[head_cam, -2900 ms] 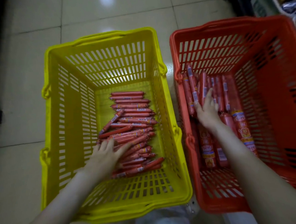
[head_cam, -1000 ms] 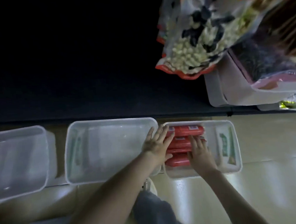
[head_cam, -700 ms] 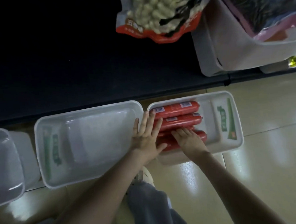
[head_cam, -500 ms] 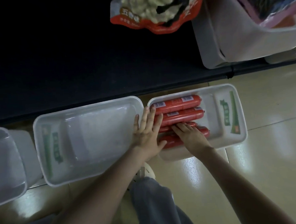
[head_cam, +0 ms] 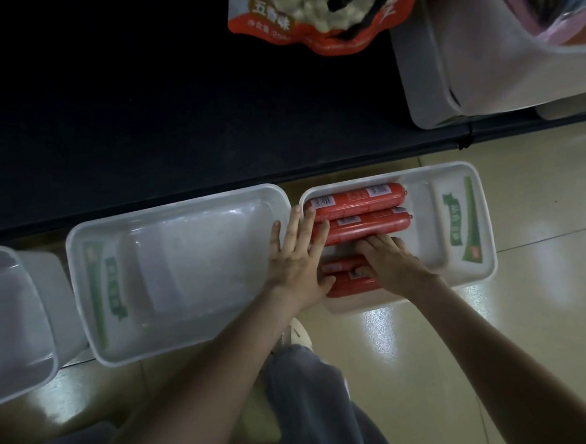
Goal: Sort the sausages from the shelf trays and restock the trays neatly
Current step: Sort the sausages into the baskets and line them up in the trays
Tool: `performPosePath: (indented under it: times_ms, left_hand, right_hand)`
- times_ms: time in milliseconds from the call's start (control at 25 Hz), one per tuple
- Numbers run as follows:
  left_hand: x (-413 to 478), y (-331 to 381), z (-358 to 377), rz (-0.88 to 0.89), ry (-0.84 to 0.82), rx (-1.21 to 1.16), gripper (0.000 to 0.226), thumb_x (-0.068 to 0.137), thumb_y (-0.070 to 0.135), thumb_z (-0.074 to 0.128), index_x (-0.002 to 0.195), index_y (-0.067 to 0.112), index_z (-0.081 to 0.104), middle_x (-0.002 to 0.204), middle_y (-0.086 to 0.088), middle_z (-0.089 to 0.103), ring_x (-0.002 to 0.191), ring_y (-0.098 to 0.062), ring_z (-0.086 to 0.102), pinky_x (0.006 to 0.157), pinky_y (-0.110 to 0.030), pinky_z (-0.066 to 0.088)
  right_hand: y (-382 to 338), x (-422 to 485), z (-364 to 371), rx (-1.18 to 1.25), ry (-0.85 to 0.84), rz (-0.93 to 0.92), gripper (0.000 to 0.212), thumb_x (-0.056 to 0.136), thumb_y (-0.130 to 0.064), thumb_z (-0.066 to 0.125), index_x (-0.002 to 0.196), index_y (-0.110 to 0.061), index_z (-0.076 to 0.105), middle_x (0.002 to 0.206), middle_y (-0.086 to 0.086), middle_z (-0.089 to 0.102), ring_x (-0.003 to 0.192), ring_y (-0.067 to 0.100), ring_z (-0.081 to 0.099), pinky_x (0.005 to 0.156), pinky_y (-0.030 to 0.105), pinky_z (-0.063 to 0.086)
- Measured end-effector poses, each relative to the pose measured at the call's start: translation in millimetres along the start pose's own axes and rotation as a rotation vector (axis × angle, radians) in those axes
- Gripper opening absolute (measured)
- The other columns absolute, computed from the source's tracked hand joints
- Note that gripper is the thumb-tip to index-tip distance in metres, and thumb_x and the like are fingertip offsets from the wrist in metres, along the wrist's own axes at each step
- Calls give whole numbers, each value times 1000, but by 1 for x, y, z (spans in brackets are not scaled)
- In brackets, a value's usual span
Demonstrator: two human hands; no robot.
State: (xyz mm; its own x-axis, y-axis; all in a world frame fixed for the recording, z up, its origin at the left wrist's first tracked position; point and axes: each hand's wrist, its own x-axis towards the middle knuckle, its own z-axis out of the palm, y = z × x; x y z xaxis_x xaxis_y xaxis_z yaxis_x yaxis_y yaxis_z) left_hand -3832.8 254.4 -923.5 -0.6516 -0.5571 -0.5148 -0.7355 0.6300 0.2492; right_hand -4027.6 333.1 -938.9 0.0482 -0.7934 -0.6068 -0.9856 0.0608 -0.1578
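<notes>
Red sausages (head_cam: 353, 201) are lying in the white tray (head_cam: 427, 248) on the right. The tray is sitting on the floor (head_cam: 537, 310), just in front of the dark shelf (head_cam: 140, 111). Four sausages can be seen. Each one is lying long-ways from left to right, in line with the shelf edge. They are lined up one behind the other, going away from the person. They are sitting at the left end of the tray, and the green label (head_cam: 461, 221) is lying to their right.

Both hands are right on them, so nothing is needing a long reach. The left hand (head_cam: 297, 259) is lying flat with straight fingers, across the rims where this tray is meeting the middle tray (head_cam: 185, 273). Its fingertips are resting on the left ends of the two far sausages, and it is gripping nothing. The right hand (head_cam: 393, 263) is lying palm down over the two near sausages, with its fingers pointing up and left and pressing on them. As far as can be seen, it is not wrapping round any of them.

A thin white gap is showing between the far pair and the near pair. So the next move is probably a push, not a lift. The right hand is sitting on the near pair, so it looks like the one to slide them toward the shelf. The left hand looks ready to act as a stop for the ends. A crooked push could turn a sausage out of line.
</notes>
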Motion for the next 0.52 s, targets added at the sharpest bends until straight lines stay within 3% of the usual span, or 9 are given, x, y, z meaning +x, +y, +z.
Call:
performPosePath:
  times_ms: [120,200,280,400,520]
  left_hand:
    - [-2,-2,-7,-4,-75,66,95,89,69,33,147,20,-24,146,-11,-43,132,-31,-44,110,-55,-22]
    - [-12,-2,-23,19,-117,49,93,90,67,33,149,19,-21,150,-11,-37,134,-29,-40,110,-54,-23]
    - [-30,1,-49,72,-61,-27,84,95,58,37,151,20,-12,157,-9,-24,141,-26,-31,112,-53,-20]
    - [-70,6,-103,180,116,-114,63,100,39,39,153,20,11,160,-6,12,148,-22,1,117,-44,-10]
    - [-127,-7,-152,186,280,-133,42,99,26,44,140,15,41,136,-7,48,128,-27,41,111,-37,21]
  right_hand:
    - [-14,-15,-9,-100,-60,57,41,95,-22,52,133,-12,39,120,3,54,113,25,51,93,39,41]
    - [-30,-32,-24,-169,58,48,48,78,-7,69,123,-7,51,104,7,61,95,27,58,77,41,52]
    - [-43,-51,-39,-180,229,32,55,55,1,83,106,-4,63,84,9,61,74,29,60,55,41,54]
    - [-85,-86,-97,-136,422,-25,43,61,-2,83,100,-5,66,85,10,63,73,30,62,53,37,54]
    - [-138,-119,-162,-147,649,-151,30,77,-10,73,105,-5,67,86,10,65,72,30,65,57,35,54]
